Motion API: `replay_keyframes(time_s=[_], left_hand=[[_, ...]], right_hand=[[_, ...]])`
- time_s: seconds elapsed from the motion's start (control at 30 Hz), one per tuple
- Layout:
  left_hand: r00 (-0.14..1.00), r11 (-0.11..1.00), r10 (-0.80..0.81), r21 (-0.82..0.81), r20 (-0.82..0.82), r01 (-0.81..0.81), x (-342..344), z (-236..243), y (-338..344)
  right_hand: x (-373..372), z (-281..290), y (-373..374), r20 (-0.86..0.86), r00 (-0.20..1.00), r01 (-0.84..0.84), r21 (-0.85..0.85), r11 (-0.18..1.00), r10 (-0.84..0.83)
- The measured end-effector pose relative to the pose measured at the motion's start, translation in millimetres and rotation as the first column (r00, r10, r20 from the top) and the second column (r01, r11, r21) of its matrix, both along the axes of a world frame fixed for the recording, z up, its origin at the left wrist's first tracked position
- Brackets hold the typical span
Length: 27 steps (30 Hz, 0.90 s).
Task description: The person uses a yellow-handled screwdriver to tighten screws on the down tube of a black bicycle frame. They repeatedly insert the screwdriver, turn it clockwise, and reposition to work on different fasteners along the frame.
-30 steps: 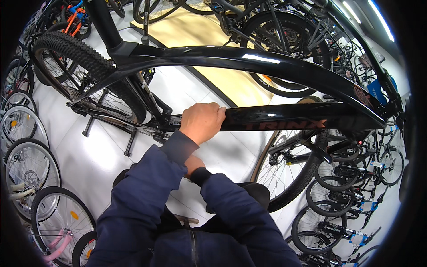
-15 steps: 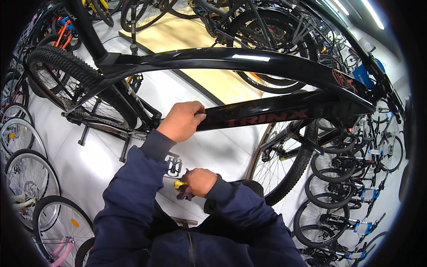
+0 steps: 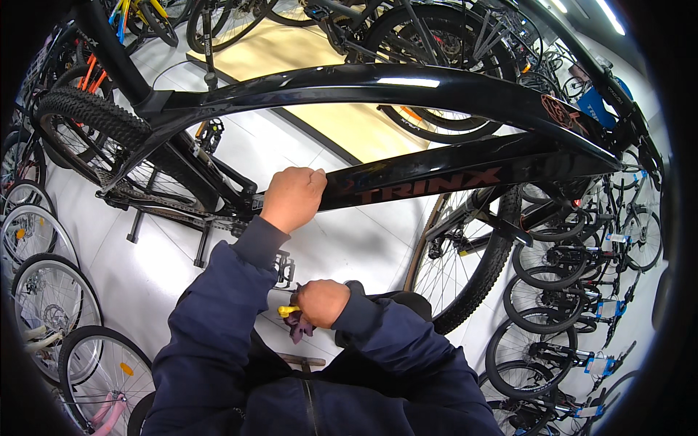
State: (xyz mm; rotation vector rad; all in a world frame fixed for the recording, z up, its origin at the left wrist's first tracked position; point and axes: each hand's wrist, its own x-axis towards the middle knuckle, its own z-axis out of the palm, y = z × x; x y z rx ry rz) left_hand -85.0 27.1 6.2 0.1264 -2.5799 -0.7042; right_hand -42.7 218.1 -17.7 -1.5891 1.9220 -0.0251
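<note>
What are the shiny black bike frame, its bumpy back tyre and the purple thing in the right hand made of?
The frame probably has glossy black paint, since it shows bright reflections; metal or carbon underneath, I can't tell. The back tyre looks like matt rubber, with chunky knobs. The purple thing in the right hand seems soft, dull cloth, hanging in folds.

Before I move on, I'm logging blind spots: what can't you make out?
In the head view:
Yellow item: mostly covered by the right hand.
Purple cloth: top, under that hand.
Down tube: stretch beneath the left hand.
Near pedal: partly behind the left sleeve.
Seat post: top cut off by upper edge.
</note>
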Motion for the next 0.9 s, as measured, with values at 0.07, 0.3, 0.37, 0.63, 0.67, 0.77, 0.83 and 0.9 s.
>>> replay_keyframes(time_s=[0.07,0.3,0.37,0.63,0.67,0.77,0.83,0.9], left_hand=[[0.996,0.995,0.052,0.086,0.071,-0.058,1,4,3],[0.995,0.884,0.092,0.462,-0.031,-0.067,12,19,11],[0.998,0.906,0.054,0.421,-0.027,-0.038,13,23,7],[0.986,0.844,-0.159,0.524,0.042,0.114,22,25,-12],[0.988,0.875,-0.152,0.469,0.028,0.122,20,23,-11],[0.994,0.963,-0.074,0.251,-0.086,0.094,16,17,-5],[0.999,0.983,0.026,0.183,-0.031,-0.020,13,13,3],[0.994,0.987,0.099,0.125,0.055,-0.105,10,8,7]], right_hand=[[-1,2,-2,0.016,1.000,-0.002,0.064,0.998,0.001],[0,3,-3,0.055,0.998,0.000,0.070,0.998,-0.004],[1,2,-4,0.032,0.999,-0.012,0.064,0.998,0.010],[-1,2,-6,0.050,0.999,-0.020,0.076,0.997,0.016],[-1,2,-6,0.060,0.998,-0.019,0.080,0.997,0.014],[0,1,-5,0.046,0.999,-0.019,0.063,0.998,0.016],[1,-1,-4,0.033,0.999,-0.013,0.038,0.999,0.012],[1,-2,-3,0.028,1.000,0.004,0.018,1.000,-0.005]])
